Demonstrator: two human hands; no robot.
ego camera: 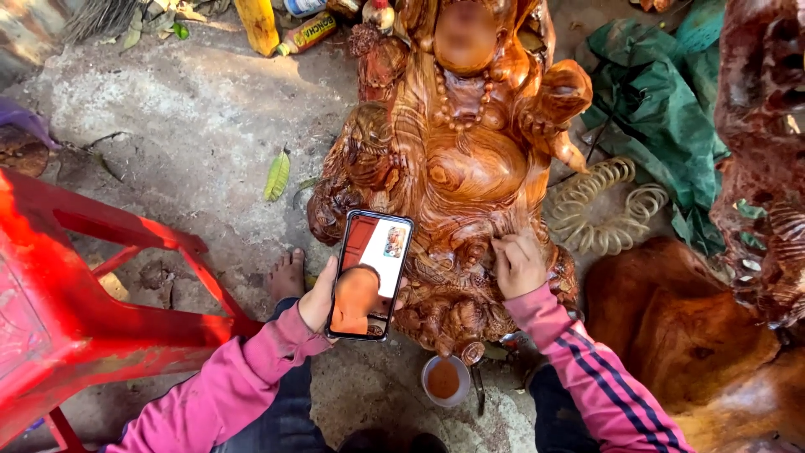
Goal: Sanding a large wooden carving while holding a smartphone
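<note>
Wooden statue [457, 180] — right hand [517, 264] pinched closed against its lower carving; left hand [319, 298] gripped a smartphone [370, 275].

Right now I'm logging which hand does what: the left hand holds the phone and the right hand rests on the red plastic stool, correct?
Not quite. In the head view the left hand holds the phone, but the right hand rests on the carved wooden statue, not the red plastic stool.

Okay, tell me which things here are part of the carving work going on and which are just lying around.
In use:
- wooden statue, worked at its lower front by the right hand
- phone, held up by the left hand
- small cup of brown liquid below the statue

Lying about:
- red plastic chair
- coiled hose
- green tarp
- yellow bottle
- fallen leaf
</note>
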